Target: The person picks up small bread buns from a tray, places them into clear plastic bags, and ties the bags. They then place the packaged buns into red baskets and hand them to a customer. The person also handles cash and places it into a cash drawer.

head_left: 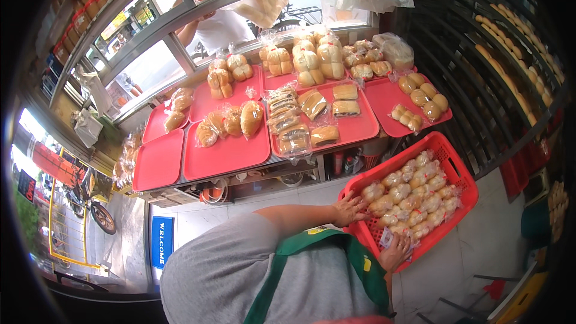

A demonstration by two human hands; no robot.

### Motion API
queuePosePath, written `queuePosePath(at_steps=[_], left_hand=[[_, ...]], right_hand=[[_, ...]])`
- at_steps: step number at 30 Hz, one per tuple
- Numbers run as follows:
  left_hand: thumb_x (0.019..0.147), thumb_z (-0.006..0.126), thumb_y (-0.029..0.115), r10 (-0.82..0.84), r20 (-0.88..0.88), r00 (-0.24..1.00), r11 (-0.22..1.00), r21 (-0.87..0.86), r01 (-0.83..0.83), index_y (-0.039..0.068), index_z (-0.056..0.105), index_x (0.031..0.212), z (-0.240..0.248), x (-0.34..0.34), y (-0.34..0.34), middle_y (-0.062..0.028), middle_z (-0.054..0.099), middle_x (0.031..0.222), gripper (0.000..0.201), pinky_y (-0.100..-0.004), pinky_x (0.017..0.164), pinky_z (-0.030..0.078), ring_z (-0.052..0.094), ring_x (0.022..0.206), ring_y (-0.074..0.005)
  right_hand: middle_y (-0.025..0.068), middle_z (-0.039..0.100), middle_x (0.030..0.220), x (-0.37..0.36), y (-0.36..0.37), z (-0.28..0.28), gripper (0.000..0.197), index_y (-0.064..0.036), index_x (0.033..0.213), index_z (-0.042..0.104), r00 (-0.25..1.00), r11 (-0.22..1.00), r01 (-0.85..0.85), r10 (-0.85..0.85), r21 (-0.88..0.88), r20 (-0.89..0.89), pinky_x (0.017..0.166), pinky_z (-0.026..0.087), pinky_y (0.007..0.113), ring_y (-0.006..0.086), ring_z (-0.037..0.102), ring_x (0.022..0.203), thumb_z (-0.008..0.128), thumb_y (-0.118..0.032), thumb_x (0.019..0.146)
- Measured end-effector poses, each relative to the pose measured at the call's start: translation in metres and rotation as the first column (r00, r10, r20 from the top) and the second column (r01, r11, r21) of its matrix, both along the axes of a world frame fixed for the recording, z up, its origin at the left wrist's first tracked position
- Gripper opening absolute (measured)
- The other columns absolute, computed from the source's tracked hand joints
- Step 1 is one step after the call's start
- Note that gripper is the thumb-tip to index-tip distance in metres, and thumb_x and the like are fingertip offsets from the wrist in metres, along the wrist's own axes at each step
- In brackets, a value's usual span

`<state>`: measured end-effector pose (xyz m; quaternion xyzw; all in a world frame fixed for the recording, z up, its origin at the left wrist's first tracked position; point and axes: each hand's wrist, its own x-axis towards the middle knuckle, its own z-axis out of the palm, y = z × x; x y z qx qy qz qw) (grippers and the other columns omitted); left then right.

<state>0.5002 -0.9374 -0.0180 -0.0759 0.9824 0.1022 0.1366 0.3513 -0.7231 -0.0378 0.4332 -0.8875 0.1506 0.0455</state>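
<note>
A red plastic basket (467,197) full of small round buns in clear bags (414,195) is in front of me to the right. My left hand (349,209) lies over the basket's left rim, fingers bent across it. At the near side my right hand (395,252) reaches over the rim, its fingers curled on a bagged bun (386,238) with a white label. The fingers partly cover that bag. What supports the basket is hidden.
Red trays (225,156) on a counter hold bagged loaves (308,63) and filled rolls (345,108). Dark bread racks (504,54) stand at the right. A person (222,27) stands outside the window. A blue doormat (162,241) lies at the left.
</note>
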Motion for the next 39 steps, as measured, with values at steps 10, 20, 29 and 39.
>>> queuePosePath(at_steps=[10,20,29,39], left_hand=[[0.077,0.07,0.026,-0.007,0.024,1.0,1.0,-0.008,0.007,0.033,0.034,0.143,0.004,-0.002,-0.001,-0.0161,0.021,0.155,0.075,-0.0627,0.112,0.017,0.023,0.141,-0.0385],[0.078,0.066,0.022,0.01,0.008,1.0,1.0,0.003,-0.01,0.031,0.035,0.143,-0.003,0.002,0.0,-0.0203,0.02,0.154,0.072,-0.0617,0.113,0.016,0.025,0.14,-0.04],[0.08,0.064,0.02,0.013,0.024,1.0,0.999,0.029,-0.014,0.032,0.036,0.141,0.005,-0.001,0.0,-0.0195,0.021,0.154,0.069,-0.0624,0.113,0.016,0.027,0.139,-0.04],[0.08,0.065,0.022,0.011,0.056,0.998,1.0,0.013,-0.012,0.033,0.035,0.142,0.013,-0.003,0.002,-0.018,0.024,0.153,0.07,-0.0628,0.113,0.015,0.026,0.14,-0.0387]], right_hand=[[0.0113,0.055,0.127,-0.002,-0.001,0.004,0.044,-0.0122,0.125,0.053,0.994,0.997,0.01,-0.019,0.077,0.112,0.107,0.021,0.065,0.0326,0.037,0.132,0.051,-0.01,0.081],[0.0071,0.06,0.121,0.0,-0.001,-0.006,0.047,-0.0136,0.124,0.054,0.999,1.0,0.01,-0.01,-0.006,0.038,0.109,0.023,0.061,0.0296,0.045,0.125,0.051,-0.006,0.078],[0.0093,0.057,0.125,-0.002,0.001,-0.002,0.049,-0.0136,0.126,0.052,0.997,0.999,0.004,-0.007,0.039,0.076,0.109,0.021,0.062,0.0295,0.041,0.129,0.053,-0.007,0.077],[0.0102,0.056,0.127,-0.002,0.002,-0.005,0.046,-0.0137,0.127,0.052,0.998,1.0,-0.001,0.0,0.017,0.058,0.109,0.02,0.062,0.0295,0.04,0.129,0.052,-0.008,0.08]])
